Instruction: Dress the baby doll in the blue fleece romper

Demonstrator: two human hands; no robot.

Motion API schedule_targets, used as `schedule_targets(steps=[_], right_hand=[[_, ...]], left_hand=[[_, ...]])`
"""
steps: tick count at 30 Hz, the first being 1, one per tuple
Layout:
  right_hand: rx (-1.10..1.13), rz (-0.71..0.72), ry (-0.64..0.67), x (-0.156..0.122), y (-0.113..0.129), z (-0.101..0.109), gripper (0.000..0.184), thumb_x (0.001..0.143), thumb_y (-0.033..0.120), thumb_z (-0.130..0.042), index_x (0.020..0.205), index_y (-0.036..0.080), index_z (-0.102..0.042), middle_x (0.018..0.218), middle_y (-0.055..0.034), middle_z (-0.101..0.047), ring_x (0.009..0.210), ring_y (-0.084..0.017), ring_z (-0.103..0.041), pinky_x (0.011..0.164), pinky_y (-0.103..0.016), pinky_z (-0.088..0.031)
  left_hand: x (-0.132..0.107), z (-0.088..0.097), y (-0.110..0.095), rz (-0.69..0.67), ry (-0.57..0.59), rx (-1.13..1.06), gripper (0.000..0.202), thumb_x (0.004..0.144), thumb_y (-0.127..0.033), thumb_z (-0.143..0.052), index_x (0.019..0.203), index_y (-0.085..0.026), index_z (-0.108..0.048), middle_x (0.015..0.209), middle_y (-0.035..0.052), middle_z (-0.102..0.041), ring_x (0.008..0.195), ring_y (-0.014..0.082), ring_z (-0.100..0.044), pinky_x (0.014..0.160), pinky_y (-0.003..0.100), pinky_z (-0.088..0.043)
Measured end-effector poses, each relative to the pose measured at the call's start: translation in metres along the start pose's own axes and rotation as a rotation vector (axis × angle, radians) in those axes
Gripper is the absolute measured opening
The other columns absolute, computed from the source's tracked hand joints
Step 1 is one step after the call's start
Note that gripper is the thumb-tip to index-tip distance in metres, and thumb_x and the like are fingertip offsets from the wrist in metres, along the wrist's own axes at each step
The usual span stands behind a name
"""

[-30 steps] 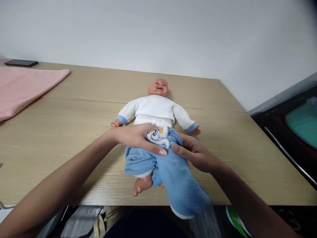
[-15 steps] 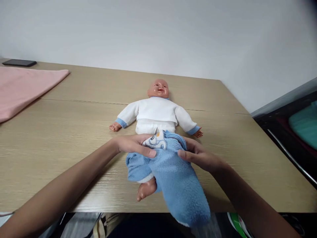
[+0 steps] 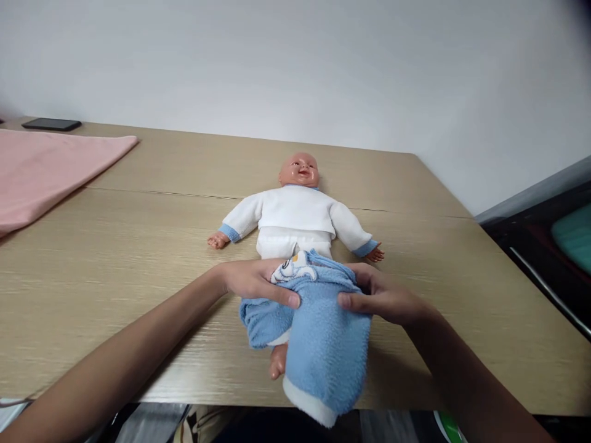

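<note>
A baby doll (image 3: 295, 212) lies on its back on the table, head away from me, in a white top with blue cuffs. Blue fleece pants (image 3: 327, 344) with a white cartoon patch cover its legs. My left hand (image 3: 258, 282) grips the waist part of the pants, thumb on top and fingers tucked under the cloth. On the other side my right hand (image 3: 381, 295) pinches the same pants, its fingers partly hidden. One bare doll foot (image 3: 278, 361) shows below the left-side pant leg. The other pant leg hangs toward me past the table edge, with no foot visible at its white hem.
A pink cloth (image 3: 60, 169) lies at the left of the wooden table (image 3: 152, 240). Behind it rests a black phone (image 3: 52, 124). A white wall rises behind the table, and a dark chair-like object (image 3: 530, 227) with a teal item stands at the right.
The loose pant leg has swung left and now partly covers the bare foot. Both hands keep hold of the pants. The view has shifted slightly.
</note>
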State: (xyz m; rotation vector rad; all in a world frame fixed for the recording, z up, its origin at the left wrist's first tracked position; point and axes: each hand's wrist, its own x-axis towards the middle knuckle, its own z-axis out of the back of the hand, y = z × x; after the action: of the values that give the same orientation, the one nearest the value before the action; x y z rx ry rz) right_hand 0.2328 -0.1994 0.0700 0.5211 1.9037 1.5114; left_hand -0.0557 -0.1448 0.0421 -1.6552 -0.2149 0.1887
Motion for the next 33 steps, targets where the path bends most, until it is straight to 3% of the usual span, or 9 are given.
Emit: schedule_targets(steps=[3,5,9,14,19,23,27,30,33], right_hand=[[0.157,0.078,-0.134,0.003,-0.016,-0.004,0.048,0.091,0.057,-0.092,0.121,0.021,-0.08,0.102,-0.0008,-0.073,0.085,-0.011,-0.064,0.076,-0.019,-0.053],[0.252,0.072,-0.166,0.006,-0.023,-0.007,0.048,0.094,0.059,-0.089,0.119,0.02,-0.079,0.1,-0.0015,-0.073,0.084,-0.011,-0.064,0.075,-0.018,-0.053],[0.278,-0.018,-0.036,0.005,-0.022,-0.013,0.059,0.093,0.063,-0.088,0.126,0.016,-0.077,0.102,-0.0055,-0.077,0.083,-0.014,-0.07,0.074,-0.021,-0.057],[0.307,-0.094,0.244,0.002,-0.015,-0.021,0.076,0.081,0.059,-0.097,0.138,0.016,-0.071,0.105,-0.0085,-0.08,0.081,-0.02,-0.077,0.068,-0.027,-0.063],[0.253,-0.03,0.073,0.0,-0.021,-0.022,0.054,0.088,0.061,-0.092,0.114,0.016,-0.077,0.096,-0.0056,-0.078,0.081,-0.017,-0.073,0.072,-0.025,-0.061],[0.247,-0.017,-0.057,0.002,-0.028,-0.019,0.053,0.092,0.066,-0.088,0.102,0.017,-0.072,0.084,0.0001,-0.067,0.071,-0.01,-0.06,0.068,-0.02,-0.053],[0.197,-0.054,-0.035,0.004,-0.023,-0.019,0.05,0.094,0.064,-0.086,0.098,0.017,-0.069,0.078,0.0028,-0.057,0.065,-0.009,-0.047,0.056,-0.019,-0.042],[0.156,-0.03,0.007,0.004,-0.014,-0.021,0.049,0.095,0.063,-0.085,0.097,0.017,-0.07,0.081,0.0011,-0.062,0.069,-0.01,-0.052,0.059,-0.019,-0.045],[0.171,-0.035,0.172,0.003,-0.008,-0.027,0.05,0.091,0.062,-0.088,0.1,0.016,-0.071,0.079,-0.0011,-0.067,0.067,-0.013,-0.059,0.061,-0.024,-0.051]], left_hand=[[-0.003,0.0,0.006,0.047,-0.063,-0.014,0.055,0.1,-0.06,-0.081,0.137,-0.02,-0.073,0.137,0.0105,-0.08,0.128,0.0272,-0.073,0.119,0.041,-0.057],[-0.005,-0.001,0.01,0.054,-0.1,-0.077,0.065,0.092,-0.063,-0.087,0.138,-0.019,-0.073,0.136,0.0123,-0.08,0.128,0.029,-0.074,0.11,0.039,-0.062],[-0.003,-0.004,0.01,0.034,-0.033,-0.221,0.102,0.065,-0.062,-0.106,0.148,-0.017,-0.068,0.134,0.0155,-0.081,0.12,0.0352,-0.078,0.095,0.039,-0.068],[-0.002,-0.009,0.003,0.058,-0.002,-0.169,0.074,0.085,-0.054,-0.095,0.145,-0.018,-0.072,0.131,0.0132,-0.083,0.121,0.0322,-0.079,0.104,0.042,-0.066],[-0.006,-0.005,0.01,0.1,-0.036,-0.192,0.067,0.087,-0.058,-0.093,0.136,-0.016,-0.075,0.127,0.0132,-0.084,0.114,0.0288,-0.08,0.104,0.039,-0.066],[-0.005,-0.003,0.011,0.089,-0.098,-0.189,0.065,0.088,-0.059,-0.093,0.135,-0.017,-0.076,0.122,0.0122,-0.085,0.113,0.0283,-0.08,0.107,0.039,-0.065],[-0.004,-0.007,0.006,0.081,-0.117,-0.185,0.056,0.093,-0.055,-0.09,0.133,-0.017,-0.078,0.12,0.0109,-0.085,0.115,0.0272,-0.08,0.109,0.037,-0.062],[-0.004,-0.01,0.006,0.088,-0.149,-0.245,0.059,0.094,-0.057,-0.088,0.135,-0.017,-0.077,0.124,0.0117,-0.085,0.116,0.0269,-0.08,0.106,0.035,-0.063],[-0.001,-0.013,0.004,0.03,-0.139,-0.255,0.069,0.085,-0.061,-0.094,0.135,-0.016,-0.076,0.122,0.0113,-0.085,0.119,0.0289,-0.079,0.104,0.035,-0.063]])
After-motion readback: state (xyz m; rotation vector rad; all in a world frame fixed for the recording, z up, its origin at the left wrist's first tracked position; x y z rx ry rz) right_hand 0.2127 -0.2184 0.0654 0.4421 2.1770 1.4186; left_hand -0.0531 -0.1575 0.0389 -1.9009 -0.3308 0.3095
